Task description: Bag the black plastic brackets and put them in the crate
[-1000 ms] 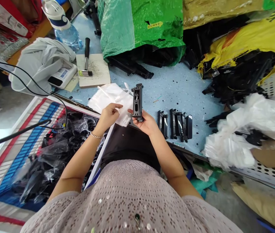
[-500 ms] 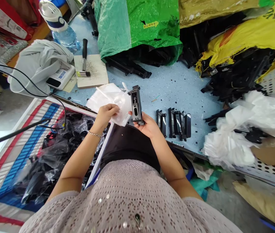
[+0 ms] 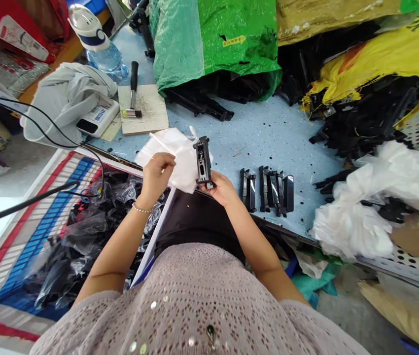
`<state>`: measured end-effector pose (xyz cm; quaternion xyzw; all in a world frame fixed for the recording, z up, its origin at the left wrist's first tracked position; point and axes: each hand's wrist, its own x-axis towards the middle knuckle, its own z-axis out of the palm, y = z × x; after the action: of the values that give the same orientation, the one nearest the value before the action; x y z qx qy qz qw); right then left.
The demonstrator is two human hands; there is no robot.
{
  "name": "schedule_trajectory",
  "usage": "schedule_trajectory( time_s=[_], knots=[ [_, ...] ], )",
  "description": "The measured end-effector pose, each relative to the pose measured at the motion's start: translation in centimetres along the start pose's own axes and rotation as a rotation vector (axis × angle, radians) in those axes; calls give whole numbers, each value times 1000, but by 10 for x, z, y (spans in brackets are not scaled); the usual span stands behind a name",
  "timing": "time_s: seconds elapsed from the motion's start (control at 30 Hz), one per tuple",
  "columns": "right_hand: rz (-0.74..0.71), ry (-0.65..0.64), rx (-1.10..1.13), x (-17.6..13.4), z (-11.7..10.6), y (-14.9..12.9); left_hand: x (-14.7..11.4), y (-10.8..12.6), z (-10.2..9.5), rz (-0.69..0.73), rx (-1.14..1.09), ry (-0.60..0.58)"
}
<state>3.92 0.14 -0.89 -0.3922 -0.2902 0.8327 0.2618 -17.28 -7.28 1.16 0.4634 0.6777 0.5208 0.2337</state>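
Observation:
My right hand [image 3: 221,188] grips the lower end of a black plastic part [image 3: 202,161], a long narrow piece with an oval slot, held upright above the table edge. Behind and left of it lies a stack of thin white plastic bags [image 3: 184,170]. Over the left side of that stack, my left hand [image 3: 158,175] is closed, thumb and fingertips pinched at the film of a plastic bag; the fingertips are partly hidden. To the right of my right hand, several similar black parts [image 3: 274,190] stand in a row on the blue speckled table [image 3: 268,133].
Green [image 3: 239,44] and yellow sacks [image 3: 387,59] spill black parts at the back. A brush [image 3: 133,88] rests on a board [image 3: 152,113], beside a water bottle [image 3: 104,54]. A bin of bagged parts [image 3: 84,236] is at left, crumpled white bags [image 3: 357,217] at right.
My left hand has drawn back slightly to the left, fingers more curled. The black part in my right hand has shifted a little left and down, closer over the bags.

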Motion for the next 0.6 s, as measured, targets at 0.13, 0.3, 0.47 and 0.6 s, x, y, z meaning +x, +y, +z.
schedule_trajectory(
  time_s=[0.13,0.3,0.47,0.6],
  knots=[
    [-132,82,-71,-20,-4,-3,-4,4,-5,223,446,-188],
    [-34,-158,-267,-50,-8,-6,1,-1,-5,131,336,-253],
    [83,-61,-387,-38,-13,-1,-11,1,-6,277,390,-243],
    [134,-54,-152,-21,-9,2,-38,12,7,513,329,-370]
  ],
)
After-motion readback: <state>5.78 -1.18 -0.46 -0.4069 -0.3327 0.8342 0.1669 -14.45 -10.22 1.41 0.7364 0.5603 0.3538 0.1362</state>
